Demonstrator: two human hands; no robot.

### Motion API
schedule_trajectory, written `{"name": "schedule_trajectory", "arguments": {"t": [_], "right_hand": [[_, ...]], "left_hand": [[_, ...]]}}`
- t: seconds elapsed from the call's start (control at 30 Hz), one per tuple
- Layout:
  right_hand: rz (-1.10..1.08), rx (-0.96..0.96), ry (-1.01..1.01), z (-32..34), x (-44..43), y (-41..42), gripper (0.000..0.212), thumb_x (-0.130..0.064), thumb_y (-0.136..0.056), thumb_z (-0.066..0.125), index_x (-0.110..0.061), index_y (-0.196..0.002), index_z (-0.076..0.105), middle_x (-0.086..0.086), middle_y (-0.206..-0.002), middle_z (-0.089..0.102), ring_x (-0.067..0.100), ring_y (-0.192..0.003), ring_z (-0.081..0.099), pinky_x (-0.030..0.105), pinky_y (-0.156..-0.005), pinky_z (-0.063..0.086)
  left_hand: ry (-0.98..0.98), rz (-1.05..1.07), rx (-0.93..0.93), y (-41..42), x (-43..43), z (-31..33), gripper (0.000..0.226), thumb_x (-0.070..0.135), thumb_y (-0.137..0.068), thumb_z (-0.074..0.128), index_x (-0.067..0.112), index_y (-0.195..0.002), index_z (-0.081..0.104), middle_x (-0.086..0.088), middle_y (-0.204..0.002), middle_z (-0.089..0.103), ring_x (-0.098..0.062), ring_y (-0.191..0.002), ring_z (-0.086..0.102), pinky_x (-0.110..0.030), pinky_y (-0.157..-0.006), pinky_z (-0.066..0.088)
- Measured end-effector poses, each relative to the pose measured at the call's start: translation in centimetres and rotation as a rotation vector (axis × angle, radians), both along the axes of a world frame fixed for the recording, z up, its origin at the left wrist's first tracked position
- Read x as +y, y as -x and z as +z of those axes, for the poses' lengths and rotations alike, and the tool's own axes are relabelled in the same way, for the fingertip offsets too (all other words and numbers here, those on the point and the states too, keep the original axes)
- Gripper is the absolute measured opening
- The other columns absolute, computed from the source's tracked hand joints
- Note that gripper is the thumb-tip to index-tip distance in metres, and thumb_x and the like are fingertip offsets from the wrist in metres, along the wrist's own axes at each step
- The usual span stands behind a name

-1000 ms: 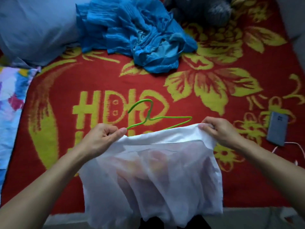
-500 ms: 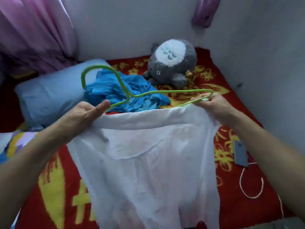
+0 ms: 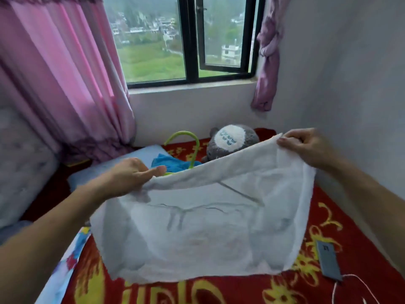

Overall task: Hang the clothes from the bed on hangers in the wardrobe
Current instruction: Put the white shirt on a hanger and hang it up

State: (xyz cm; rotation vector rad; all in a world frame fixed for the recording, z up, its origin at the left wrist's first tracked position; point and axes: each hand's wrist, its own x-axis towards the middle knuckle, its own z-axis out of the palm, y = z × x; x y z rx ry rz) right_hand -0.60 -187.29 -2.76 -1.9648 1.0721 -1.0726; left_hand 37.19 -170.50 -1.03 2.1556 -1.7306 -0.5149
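Observation:
A thin white garment (image 3: 203,227) hangs spread in the air between both hands, above the bed. My left hand (image 3: 131,174) pinches its upper left edge together with one end of a green hanger (image 3: 190,141). My right hand (image 3: 306,145) grips the upper right corner, held higher than the left. The hanger's hook curls up behind the cloth; its bar shows only as a dark line through the fabric. A crumpled blue garment (image 3: 168,162) lies on the bed behind the white one, mostly hidden.
The bed carries a red blanket with yellow flowers (image 3: 328,288), a blue pillow (image 3: 140,154) and a grey plush toy (image 3: 232,141). A phone with a white cable (image 3: 328,260) lies at the right. Pink curtains, a window and a grey wall surround the bed.
Both hands have lifted the white garment and hanger higher, and my view has tilted up from the blanket to the window. The right hand has risen above the left.

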Motion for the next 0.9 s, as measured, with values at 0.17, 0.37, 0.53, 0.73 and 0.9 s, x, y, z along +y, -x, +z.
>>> {"name": "schedule_trajectory", "arguments": {"t": [0.17,0.37,0.53,0.73,0.9], "right_hand": [[0.014,0.125,-0.064,-1.0,-2.9,-1.9,0.015,-0.009,-0.093,0.062,-0.009,-0.079,0.070,-0.008,-0.065,0.061,-0.001,-0.053,0.046,0.022,-0.057,0.039],[0.224,-0.008,-0.400,0.8,-1.7,-1.9,0.035,-0.040,-0.092,0.060,-0.014,-0.114,0.068,-0.007,-0.101,0.071,0.009,-0.092,0.067,0.019,-0.076,0.048],[0.515,0.394,-0.234,2.5,1.1,-1.8,0.030,-0.046,-0.078,0.076,-0.027,-0.101,0.069,-0.009,-0.097,0.071,0.003,-0.086,0.066,0.020,-0.076,0.050],[0.468,0.173,0.165,2.8,4.0,-6.7,0.025,-0.035,-0.087,0.069,-0.036,-0.112,0.067,-0.015,-0.088,0.068,0.005,-0.083,0.063,0.030,-0.079,0.050],[0.675,0.006,0.184,3.0,8.2,-10.3,0.008,-0.017,-0.087,0.071,-0.024,-0.089,0.076,-0.003,-0.069,0.068,0.000,-0.062,0.048,0.026,-0.059,0.041]], "left_hand": [[0.162,-0.020,0.335,3.5,0.4,2.8,0.073,0.081,-0.064,0.056,0.013,-0.047,0.035,-0.002,-0.051,0.025,-0.014,-0.047,0.022,-0.025,-0.045,0.020],[0.257,0.028,0.353,4.4,1.0,5.2,0.077,0.076,-0.062,0.060,0.004,-0.055,0.034,-0.004,-0.058,0.024,-0.015,-0.051,0.022,-0.024,-0.043,0.018],[0.389,0.187,0.406,4.2,2.3,5.0,0.052,0.063,-0.062,0.066,0.016,-0.051,0.046,0.000,-0.059,0.042,-0.011,-0.054,0.036,-0.020,-0.048,0.027],[0.683,0.482,0.500,6.3,3.1,4.7,0.020,0.027,-0.093,0.060,0.017,-0.075,0.059,-0.003,-0.066,0.054,-0.017,-0.059,0.046,-0.025,-0.051,0.037],[0.672,0.589,0.646,4.9,9.3,5.8,0.047,0.040,-0.099,0.044,0.031,-0.144,0.033,-0.006,-0.130,0.056,-0.020,-0.113,0.059,-0.027,-0.090,0.051]]}}
